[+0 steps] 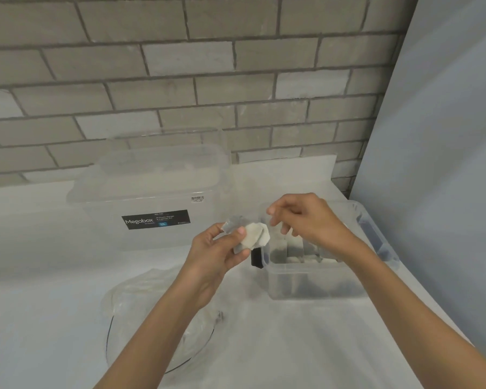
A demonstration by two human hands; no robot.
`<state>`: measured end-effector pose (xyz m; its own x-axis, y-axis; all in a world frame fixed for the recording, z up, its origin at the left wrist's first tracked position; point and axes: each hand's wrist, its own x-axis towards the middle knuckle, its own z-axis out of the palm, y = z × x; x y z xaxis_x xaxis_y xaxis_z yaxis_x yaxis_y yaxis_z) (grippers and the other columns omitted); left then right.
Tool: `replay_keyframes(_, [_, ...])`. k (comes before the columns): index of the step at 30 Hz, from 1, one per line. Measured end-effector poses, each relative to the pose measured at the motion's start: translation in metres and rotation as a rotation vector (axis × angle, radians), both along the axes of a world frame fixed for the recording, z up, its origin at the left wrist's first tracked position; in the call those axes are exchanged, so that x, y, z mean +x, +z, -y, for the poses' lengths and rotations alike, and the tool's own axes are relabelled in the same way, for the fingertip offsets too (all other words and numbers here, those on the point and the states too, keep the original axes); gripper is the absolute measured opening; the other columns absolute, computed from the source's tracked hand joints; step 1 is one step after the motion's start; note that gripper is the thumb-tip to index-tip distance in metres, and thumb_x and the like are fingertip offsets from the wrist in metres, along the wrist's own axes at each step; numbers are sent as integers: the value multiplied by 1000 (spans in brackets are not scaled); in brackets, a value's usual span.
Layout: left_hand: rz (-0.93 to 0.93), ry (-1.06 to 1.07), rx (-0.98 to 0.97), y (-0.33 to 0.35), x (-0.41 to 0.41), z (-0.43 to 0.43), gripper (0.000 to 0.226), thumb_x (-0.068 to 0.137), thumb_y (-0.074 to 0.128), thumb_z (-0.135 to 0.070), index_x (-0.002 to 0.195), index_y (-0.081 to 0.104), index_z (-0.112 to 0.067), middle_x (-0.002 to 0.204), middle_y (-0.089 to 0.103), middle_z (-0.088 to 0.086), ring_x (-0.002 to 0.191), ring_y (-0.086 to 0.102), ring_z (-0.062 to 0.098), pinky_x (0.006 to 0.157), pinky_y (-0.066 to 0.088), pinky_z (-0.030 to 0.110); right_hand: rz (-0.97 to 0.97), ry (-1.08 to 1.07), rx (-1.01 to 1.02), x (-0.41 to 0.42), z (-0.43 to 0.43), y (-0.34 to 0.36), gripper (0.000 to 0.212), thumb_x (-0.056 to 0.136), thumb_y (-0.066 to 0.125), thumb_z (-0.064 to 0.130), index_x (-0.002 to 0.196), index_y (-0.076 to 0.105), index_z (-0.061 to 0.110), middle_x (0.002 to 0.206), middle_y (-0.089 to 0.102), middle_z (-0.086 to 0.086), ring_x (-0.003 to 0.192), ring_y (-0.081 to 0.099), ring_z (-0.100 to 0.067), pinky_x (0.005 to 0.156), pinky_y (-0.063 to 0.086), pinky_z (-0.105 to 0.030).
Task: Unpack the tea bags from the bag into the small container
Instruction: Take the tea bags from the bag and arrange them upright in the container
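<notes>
A few tea bags (254, 234) are pinched in the left hand (219, 256) just left of the small container (306, 284), close enough, it seems, for passing across. The right hand (306, 220) is held over the container with fingers curled; whether anything is gripped cannot be told. The bag (141, 299) is left lying on the tabletop (292, 346), further left.
</notes>
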<state>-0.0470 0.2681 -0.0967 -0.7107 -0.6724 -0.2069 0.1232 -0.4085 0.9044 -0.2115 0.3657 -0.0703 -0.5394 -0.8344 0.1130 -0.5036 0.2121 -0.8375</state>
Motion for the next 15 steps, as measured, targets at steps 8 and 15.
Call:
replay_keyframes(8, [-71, -30, 60, 1, -26, -16, 27, 89, 65, -10, 113, 62, 2, 105, 72, 11, 90, 72, 15, 70, 57, 19, 68, -151, -16, 22, -22, 3, 19, 75, 78, 36, 82, 70, 20, 73, 70, -1, 63, 59, -1, 59, 45, -18])
replay_keyframes(15, [-71, -65, -5, -1, -39, -23, 30, 86, 68, -9, 112, 60, 5, 106, 69, 20, 98, 70, 24, 83, 57, 26, 225, -152, -4, 6, -27, 6, 5, 78, 76, 18, 76, 71, 18, 73, 66, 2, 59, 54, -4, 54, 43, -22])
